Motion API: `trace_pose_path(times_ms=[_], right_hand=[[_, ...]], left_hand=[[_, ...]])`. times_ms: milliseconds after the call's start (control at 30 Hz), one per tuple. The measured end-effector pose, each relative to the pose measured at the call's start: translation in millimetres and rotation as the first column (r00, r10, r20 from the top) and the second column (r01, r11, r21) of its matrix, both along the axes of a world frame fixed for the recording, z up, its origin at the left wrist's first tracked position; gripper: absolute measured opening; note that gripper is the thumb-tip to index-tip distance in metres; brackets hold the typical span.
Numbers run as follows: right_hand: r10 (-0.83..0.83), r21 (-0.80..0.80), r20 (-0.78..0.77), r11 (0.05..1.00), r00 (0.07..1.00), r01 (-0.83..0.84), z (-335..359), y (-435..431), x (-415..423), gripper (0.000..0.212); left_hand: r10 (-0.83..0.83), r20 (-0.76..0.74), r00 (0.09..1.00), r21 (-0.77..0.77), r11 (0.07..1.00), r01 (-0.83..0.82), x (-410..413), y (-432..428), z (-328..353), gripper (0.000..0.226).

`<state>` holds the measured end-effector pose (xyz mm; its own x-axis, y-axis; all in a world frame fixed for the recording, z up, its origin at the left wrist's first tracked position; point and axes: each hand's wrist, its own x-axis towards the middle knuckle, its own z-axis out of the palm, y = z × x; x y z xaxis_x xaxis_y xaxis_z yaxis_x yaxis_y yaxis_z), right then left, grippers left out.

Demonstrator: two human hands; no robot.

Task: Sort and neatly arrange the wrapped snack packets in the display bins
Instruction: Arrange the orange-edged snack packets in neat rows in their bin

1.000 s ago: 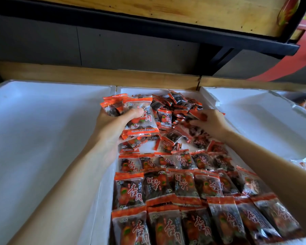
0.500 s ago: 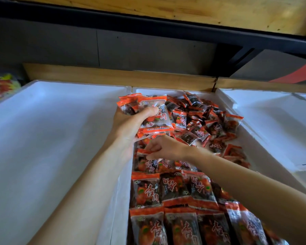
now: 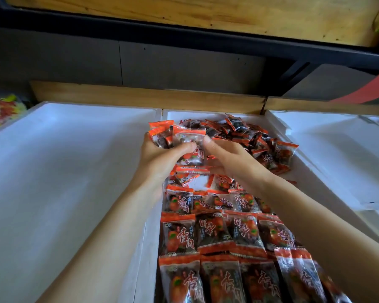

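Orange-and-clear wrapped snack packets fill the middle white foam bin (image 3: 206, 113). Near me they lie in tidy rows (image 3: 219, 235); at the far end they form a loose heap (image 3: 249, 134). My left hand (image 3: 162, 156) grips a small stack of packets (image 3: 182, 136) above the bin's left wall. My right hand (image 3: 230, 158) sits right beside it, thumb against the front packet of that stack, fingers curled under among the packets. What the right fingers hold is hidden.
A white foam bin (image 3: 64, 171) lies to the left and another white foam bin (image 3: 328, 136) to the right. A wooden ledge (image 3: 140, 95) runs behind them under a dark shelf frame (image 3: 206, 38). Colourful wrapped sweets (image 3: 2, 110) show at far left.
My right hand moved from the heap on the right, across the bin, up to the stack in my left hand. The left hand kept its grip on the stack.
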<state>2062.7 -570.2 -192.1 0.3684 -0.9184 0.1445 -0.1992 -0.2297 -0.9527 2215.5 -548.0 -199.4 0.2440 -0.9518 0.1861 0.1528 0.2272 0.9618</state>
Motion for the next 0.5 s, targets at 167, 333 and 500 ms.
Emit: trace_pose_path(times_ms=[167,333,500], right_hand=[[-0.029,-0.002,-0.014,1.000,0.999,0.029,-2.7,1.0,2.0,0.042],[-0.038,0.042,0.031,0.998,0.999,0.037,-5.6,1.0,-1.0,0.031],[0.030,0.116,0.129,0.992,0.991,-0.046,-3.7,4.5,-7.4,0.034]], left_hand=[[-0.012,0.085,0.996,-0.053,0.998,0.017,0.0,-0.2,-6.4,0.031],[-0.042,0.039,0.998,-0.060,0.997,0.045,1.2,-1.9,-9.2,0.019],[0.034,-0.088,0.996,0.022,0.999,-0.033,1.7,-5.3,-6.6,0.024]])
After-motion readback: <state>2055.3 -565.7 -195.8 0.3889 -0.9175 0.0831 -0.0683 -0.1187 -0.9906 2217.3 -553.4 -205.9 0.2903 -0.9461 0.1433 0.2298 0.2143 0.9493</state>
